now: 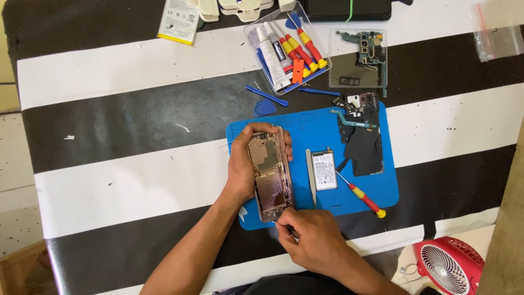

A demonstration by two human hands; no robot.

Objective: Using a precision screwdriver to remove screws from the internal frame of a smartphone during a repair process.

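An opened phone [269, 176] with its back cover off lies lengthwise on a blue work mat [327, 123]. My left hand [243, 164] wraps around the phone's left side, fingers curled over its top end. My right hand [311, 240] is at the phone's near end, fingers pinched at the bottom edge on something small and dark; what it is I cannot tell. A small battery [324, 170] and a thin metal spudger [311, 175] lie on the mat just right of the phone.
A red-and-yellow screwdriver [363, 198] and black phone parts [363, 142] rest on the mat's right side. A clear tool box [284, 49], blue picks [265, 101], a circuit board on a back cover [357, 57], and a red fan [450, 265] surround it.
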